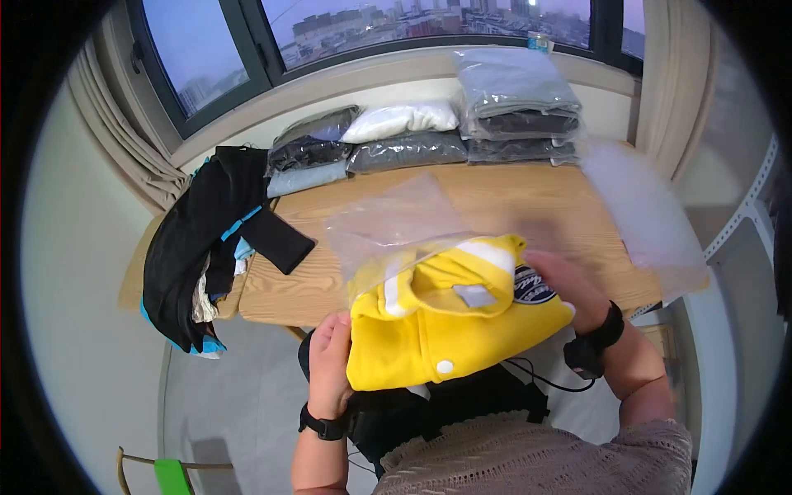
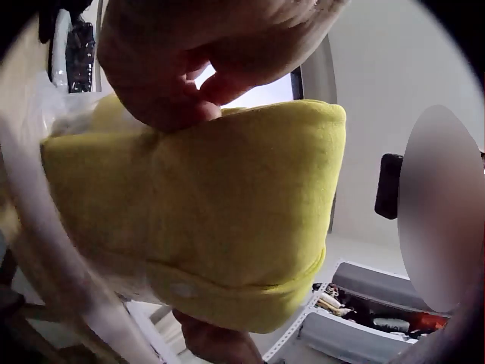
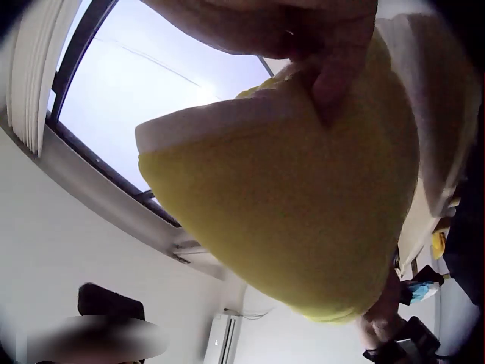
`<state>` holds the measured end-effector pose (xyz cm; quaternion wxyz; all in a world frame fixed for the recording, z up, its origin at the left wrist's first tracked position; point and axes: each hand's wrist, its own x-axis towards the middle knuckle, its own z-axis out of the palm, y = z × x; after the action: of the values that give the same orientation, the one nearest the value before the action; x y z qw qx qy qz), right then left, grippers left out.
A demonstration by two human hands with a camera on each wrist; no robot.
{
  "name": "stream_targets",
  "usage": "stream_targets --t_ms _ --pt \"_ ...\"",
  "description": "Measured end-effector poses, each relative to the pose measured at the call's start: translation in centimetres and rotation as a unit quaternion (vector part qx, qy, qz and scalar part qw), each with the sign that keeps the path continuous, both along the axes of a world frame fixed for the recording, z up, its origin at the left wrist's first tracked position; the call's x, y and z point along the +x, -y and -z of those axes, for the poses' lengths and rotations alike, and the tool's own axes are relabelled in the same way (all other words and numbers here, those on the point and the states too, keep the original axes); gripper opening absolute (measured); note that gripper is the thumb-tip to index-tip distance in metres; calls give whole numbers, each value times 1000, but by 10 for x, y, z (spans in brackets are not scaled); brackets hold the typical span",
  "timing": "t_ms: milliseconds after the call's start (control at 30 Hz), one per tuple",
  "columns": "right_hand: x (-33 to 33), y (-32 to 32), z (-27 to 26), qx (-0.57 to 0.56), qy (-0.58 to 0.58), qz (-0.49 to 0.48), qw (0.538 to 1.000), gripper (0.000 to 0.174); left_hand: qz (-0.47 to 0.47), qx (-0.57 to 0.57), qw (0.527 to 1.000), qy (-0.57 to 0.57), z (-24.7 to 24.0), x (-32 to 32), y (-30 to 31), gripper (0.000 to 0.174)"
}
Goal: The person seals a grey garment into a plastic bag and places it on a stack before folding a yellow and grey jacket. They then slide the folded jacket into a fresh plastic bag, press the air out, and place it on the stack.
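A folded yellow jacket [image 1: 412,342] is held up at the table's front edge, with white stripes at its collar, a pale snap button and a dark lettered patch. My left hand [image 1: 330,355] grips its left edge; in the left wrist view the fingers [image 2: 189,114] pinch the fabric at the top. On the far right side, my right hand [image 1: 569,285] holds the jacket beside the patch. The right wrist view shows a fingertip [image 3: 331,95] pressed into the yellow cloth. A clear plastic bag [image 1: 396,219] lies on the table behind, overlapping the jacket's back left part.
Bagged folded garments [image 1: 408,153] line the back of the wooden table [image 1: 528,194] under the window, stacked higher at right [image 1: 520,91]. Black clothing [image 1: 198,223] is heaped over the left end. Clear plastic bags [image 1: 643,214] lie along the right end, near a white metal rack [image 1: 747,206].
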<state>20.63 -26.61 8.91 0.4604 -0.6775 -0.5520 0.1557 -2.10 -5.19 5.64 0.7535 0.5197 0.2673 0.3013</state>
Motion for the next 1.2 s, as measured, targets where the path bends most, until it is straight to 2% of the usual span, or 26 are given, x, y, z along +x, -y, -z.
stream_targets --t_ms 67,200,233,267,300,333,367,400,433,467,500,567,600,667,700,733,767,867,933,967,1033,1067,1133,1200 --pt "-24 22 -15 59 -49 34 996 31 10 17 1000 -15 -6 7 9 24" --pt "-7 41 36 59 -51 75 994 36 77 37 996 39 15 30 14 23" --pt "-14 39 35 110 79 101 986 34 120 37 991 52 27 35 10 19" --pt "-14 38 37 107 81 93 987 34 112 35 992 54 37 38 8 19" --pt "-8 36 46 33 -36 156 986 34 123 32 990 54 47 42 8 17" --pt "2 36 62 -43 -152 218 963 33 135 29 989 53 52 44 9 15" --pt "41 43 124 -51 -64 254 964 30 138 24 989 52 54 45 13 11" --pt "35 39 123 -53 -64 250 965 30 134 23 989 51 58 45 14 11" --pt "22 31 115 53 -371 200 905 29 123 10 991 60 63 45 14 10" --pt "12 27 109 151 -638 130 744 29 112 -4 991 68 67 45 14 10" --pt "6 27 105 147 -640 132 743 29 97 -38 992 68 58 42 17 8" --pt "-2 27 95 181 -669 81 716 29 94 -33 993 61 60 41 15 8" --pt "-7 26 90 179 -671 83 715 29 92 -26 994 55 61 40 14 8" --pt "-13 25 85 171 -574 173 782 31 86 -41 994 60 65 40 12 3" --pt "-10 26 90 170 -576 176 780 31 93 16 994 45 67 38 7 2" --pt "-4 28 96 159 -522 188 817 31 101 73 992 31 68 37 5 5" --pt "0 30 100 147 -465 199 850 31 103 71 992 28 69 37 6 5" --pt "-1 25 94 144 -485 195 840 28 97 133 986 -2 61 38 11 9" --pt "-3 21 92 138 -472 210 845 27 68 216 973 -49 66 41 11 4" --pt "-4 21 92 132 -458 225 850 26 69 216 973 -50 66 41 11 4" --pt "-1 23 98 117 -433 242 861 25 30 318 939 -127 66 42 13 9" --pt "0 24 100 102 -406 257 871 24 34 319 939 -126 66 43 13 9" --pt "-9 21 89 106 -413 261 866 25 -8 383 914 -134 66 44 12 12" --pt "-12 20 85 110 -419 267 861 25 -10 395 906 -149 56 44 17 13"
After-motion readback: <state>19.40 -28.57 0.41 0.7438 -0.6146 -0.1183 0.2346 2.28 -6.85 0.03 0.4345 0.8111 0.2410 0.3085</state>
